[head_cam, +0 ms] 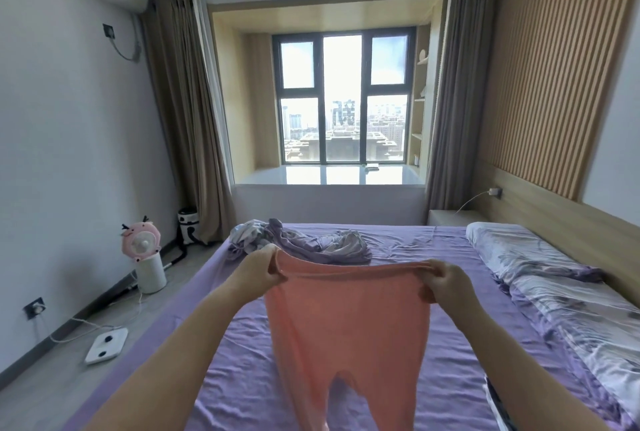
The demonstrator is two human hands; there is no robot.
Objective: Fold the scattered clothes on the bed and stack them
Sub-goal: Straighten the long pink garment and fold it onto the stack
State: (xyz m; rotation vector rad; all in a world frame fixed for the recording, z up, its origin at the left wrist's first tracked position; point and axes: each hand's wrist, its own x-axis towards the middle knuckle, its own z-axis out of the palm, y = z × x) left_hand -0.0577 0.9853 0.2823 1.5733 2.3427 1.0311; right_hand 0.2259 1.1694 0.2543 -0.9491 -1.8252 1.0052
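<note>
Above the purple bed, both bare forearms reach forward and slightly inward, the left hand and the right hand each pinching one end of the waistband of a pair of salmon-pink trousers, fingers curled over the stretched hem so the garment hangs spread between them with its two legs dropping toward the sheet. Further along the mattress, past the raised waistband, a crumpled heap of lilac and white clothes lies unfolded near the far edge, with a floral pillow to the right by the headboard. Beyond them curtains frame the window.
</note>
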